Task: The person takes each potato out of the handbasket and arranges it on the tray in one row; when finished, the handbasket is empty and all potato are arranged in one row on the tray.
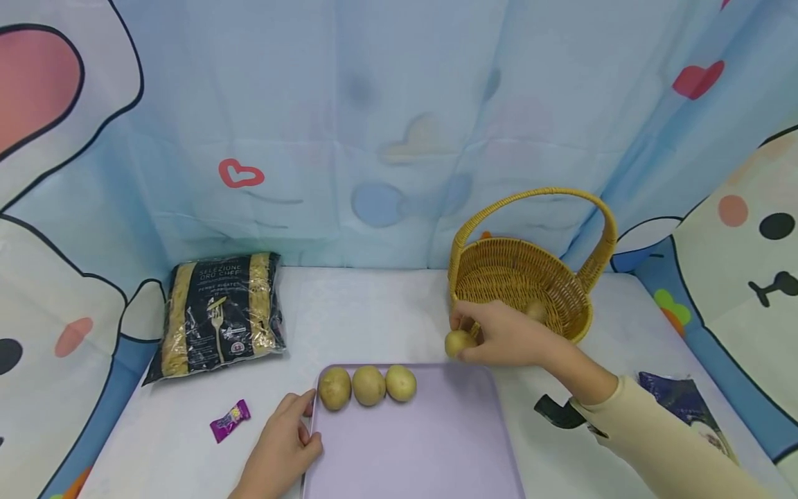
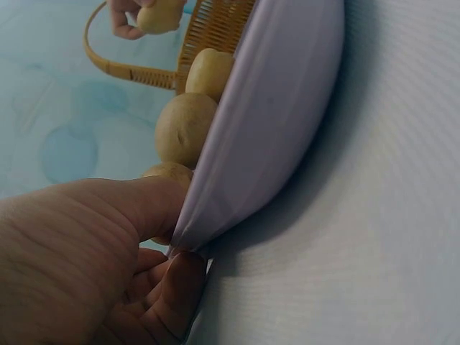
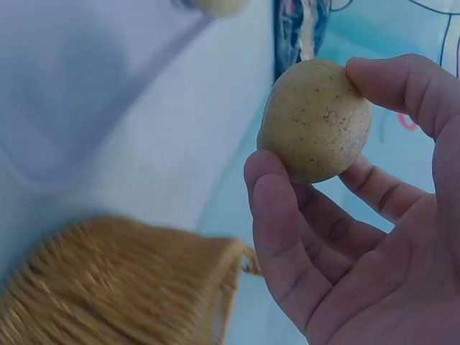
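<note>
My right hand (image 1: pixel 508 336) pinches a round potato (image 3: pixel 315 121) between thumb and fingertips, in the air beside the basket's near left side. In the left wrist view that hand and its potato show at the top. With my left hand (image 1: pixel 280 440) I grip the left rim of a lilac tray (image 1: pixel 411 443); the left wrist view shows thumb and fingers on either side of the rim. Three potatoes (image 1: pixel 368 386) lie in a row along the tray's far edge, starting at the left corner. Inside the wicker basket (image 1: pixel 520 270) another potato (image 1: pixel 535 310) is partly visible.
At the back left lies a black and gold pasta bag (image 1: pixel 218 315). A small purple wrapped candy (image 1: pixel 230 421) is left of the tray. Under the right forearm, a dark blue packet (image 1: pixel 679 405) is partly covered. A patterned blue curtain (image 1: pixel 299 138) hangs behind the white table (image 1: pixel 361 305).
</note>
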The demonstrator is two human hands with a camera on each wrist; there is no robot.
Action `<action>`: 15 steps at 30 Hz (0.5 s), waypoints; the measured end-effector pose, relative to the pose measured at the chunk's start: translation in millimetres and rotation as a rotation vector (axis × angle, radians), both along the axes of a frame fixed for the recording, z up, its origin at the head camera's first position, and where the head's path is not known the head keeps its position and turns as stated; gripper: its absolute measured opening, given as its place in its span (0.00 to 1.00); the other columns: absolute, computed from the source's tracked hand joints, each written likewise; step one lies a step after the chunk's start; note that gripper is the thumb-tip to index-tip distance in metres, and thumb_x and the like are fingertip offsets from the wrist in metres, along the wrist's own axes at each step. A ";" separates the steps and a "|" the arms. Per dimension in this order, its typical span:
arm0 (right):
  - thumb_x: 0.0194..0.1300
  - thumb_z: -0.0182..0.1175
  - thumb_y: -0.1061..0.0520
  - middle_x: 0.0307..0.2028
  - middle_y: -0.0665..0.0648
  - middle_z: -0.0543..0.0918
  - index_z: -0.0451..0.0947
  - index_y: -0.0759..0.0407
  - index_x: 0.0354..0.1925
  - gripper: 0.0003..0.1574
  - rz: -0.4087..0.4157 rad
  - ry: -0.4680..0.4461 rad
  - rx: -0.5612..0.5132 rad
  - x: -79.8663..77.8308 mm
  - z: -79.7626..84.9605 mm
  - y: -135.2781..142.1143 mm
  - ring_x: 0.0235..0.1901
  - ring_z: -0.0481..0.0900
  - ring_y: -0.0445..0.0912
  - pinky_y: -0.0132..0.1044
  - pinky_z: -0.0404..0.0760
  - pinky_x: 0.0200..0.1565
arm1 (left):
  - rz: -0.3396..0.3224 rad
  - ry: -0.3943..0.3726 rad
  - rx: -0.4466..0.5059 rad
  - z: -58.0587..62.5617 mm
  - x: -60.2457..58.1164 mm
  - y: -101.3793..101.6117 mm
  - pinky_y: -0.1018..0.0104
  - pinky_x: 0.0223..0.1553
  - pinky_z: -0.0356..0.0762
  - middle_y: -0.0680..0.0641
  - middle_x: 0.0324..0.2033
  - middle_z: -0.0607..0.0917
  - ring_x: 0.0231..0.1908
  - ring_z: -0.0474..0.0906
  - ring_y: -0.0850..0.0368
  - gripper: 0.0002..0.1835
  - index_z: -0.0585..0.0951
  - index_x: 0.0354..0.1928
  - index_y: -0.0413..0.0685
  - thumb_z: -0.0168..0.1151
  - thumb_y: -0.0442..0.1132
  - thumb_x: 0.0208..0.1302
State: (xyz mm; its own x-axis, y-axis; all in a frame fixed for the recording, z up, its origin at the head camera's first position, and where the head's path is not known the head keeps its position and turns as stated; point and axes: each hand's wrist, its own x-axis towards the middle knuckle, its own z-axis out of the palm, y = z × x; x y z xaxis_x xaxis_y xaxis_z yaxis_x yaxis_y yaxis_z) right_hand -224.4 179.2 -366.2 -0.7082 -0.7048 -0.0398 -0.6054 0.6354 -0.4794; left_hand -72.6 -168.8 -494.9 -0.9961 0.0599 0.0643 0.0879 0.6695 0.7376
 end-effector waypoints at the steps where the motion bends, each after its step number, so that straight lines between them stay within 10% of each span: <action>1: 0.53 0.68 0.53 0.34 0.45 0.80 0.72 0.43 0.41 0.18 0.009 -0.005 -0.001 1.6 -3.8 -1.5 0.24 0.76 0.39 0.35 0.77 0.29 | 0.000 -0.002 0.001 -0.1 0.1 0.1 0.73 0.25 0.70 0.53 0.37 0.73 0.24 0.67 0.69 0.33 0.72 0.61 0.31 0.66 0.27 0.49; 15: 0.49 0.68 0.53 0.29 0.45 0.79 0.72 0.46 0.38 0.18 0.019 -0.084 0.033 15.5 -47.6 -23.4 0.19 0.72 0.36 0.33 0.74 0.24 | 0.014 0.009 -0.005 -0.5 0.3 0.6 0.73 0.25 0.71 0.53 0.37 0.73 0.24 0.67 0.69 0.33 0.73 0.61 0.32 0.66 0.27 0.49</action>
State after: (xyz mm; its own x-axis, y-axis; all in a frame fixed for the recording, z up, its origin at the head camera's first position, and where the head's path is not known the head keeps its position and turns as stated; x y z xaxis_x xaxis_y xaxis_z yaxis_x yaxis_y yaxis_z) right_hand -208.9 155.8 -413.9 -0.6882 -0.7153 -0.1218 -0.5760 0.6407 -0.5078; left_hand -72.3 -168.1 -495.4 -0.9963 0.0459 0.0726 0.0845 0.6743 0.7336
